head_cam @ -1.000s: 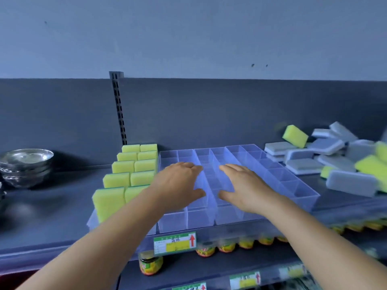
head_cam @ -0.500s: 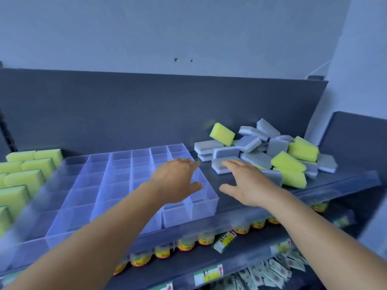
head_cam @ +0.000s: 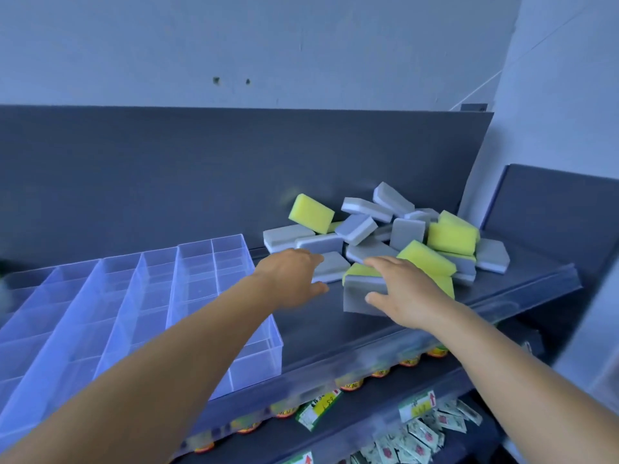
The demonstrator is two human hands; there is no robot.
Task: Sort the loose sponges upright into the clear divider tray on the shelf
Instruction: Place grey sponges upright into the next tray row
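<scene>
Head view: right hand (head_cam: 407,293) grips a grey sponge (head_cam: 363,294) from the grey-and-yellow pile (head_cam: 412,226) beside the tray (head_cam: 140,296), its visible compartments empty; left hand (head_cam: 289,279) spread, holding nothing.

Pale wall (head_cam: 301,45) above, with two small dark marks (head_cam: 231,81). Dark grey back panel (head_cam: 201,169) behind the upper level. A second dark panel (head_cam: 552,209) stands at the right. On the lower level: a row of jars with yellow and red lids (head_cam: 380,372), partly hidden by the front rail; price tags (head_cam: 418,405) with red arrows; small printed packets (head_cam: 432,433) in a loose heap.
</scene>
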